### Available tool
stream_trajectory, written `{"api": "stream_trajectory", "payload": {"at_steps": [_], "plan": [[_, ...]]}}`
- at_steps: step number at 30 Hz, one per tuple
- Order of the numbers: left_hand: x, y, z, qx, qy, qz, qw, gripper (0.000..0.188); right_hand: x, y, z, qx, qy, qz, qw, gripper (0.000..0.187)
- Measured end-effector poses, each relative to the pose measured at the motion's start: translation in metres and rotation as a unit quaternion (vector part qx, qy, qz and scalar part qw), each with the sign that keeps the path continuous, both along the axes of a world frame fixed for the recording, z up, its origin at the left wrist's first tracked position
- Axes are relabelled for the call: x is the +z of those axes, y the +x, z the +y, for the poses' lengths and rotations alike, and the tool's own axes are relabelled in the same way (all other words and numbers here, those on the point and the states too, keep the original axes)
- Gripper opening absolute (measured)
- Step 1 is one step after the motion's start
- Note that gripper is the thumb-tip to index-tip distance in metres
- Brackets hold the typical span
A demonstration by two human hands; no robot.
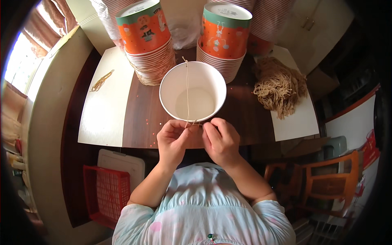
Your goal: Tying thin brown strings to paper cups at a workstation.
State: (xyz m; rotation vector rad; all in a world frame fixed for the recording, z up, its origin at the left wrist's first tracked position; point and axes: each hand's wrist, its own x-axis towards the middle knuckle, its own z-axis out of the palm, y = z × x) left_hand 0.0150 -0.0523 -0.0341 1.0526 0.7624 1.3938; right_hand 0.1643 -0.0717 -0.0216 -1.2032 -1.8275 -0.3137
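A white paper bucket (169,92) stands with its mouth toward me at the middle of the table. A thin beige cord (188,87) runs across its mouth from a hole at the far rim to the near rim. At that near rim my left hand (173,139) pinches the cord between thumb and fingers. My right hand (221,140), just to the right, is also closed in a pinch on the cord's end. The two hands are a little apart, with a short stretch of cord between them. The near hole is hidden by the fingers.
Behind the bucket rise a left stack of orange and green buckets (145,32), wound with cords, and a right stack (224,34). A heap of beige cords (279,85) lies at the right, a few loose cords (102,80) at the left. A wooden chair (330,181) and red basket (107,196) flank me.
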Motion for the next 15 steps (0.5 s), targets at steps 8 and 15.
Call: {"api": "stream_trajectory", "payload": {"at_steps": [8, 15], "plan": [[0.002, -0.002, 0.003, -0.036, -0.062, -0.033, 0.997, 0.008, -0.012, -0.010, 0.014, 0.097, -0.112, 0.168, 0.975, 0.017], [0.004, -0.009, 0.003, -0.026, -0.058, -0.001, 0.998, 0.010, 0.005, -0.010, 0.010, 0.207, -0.322, 0.411, 0.827, 0.014]]}}
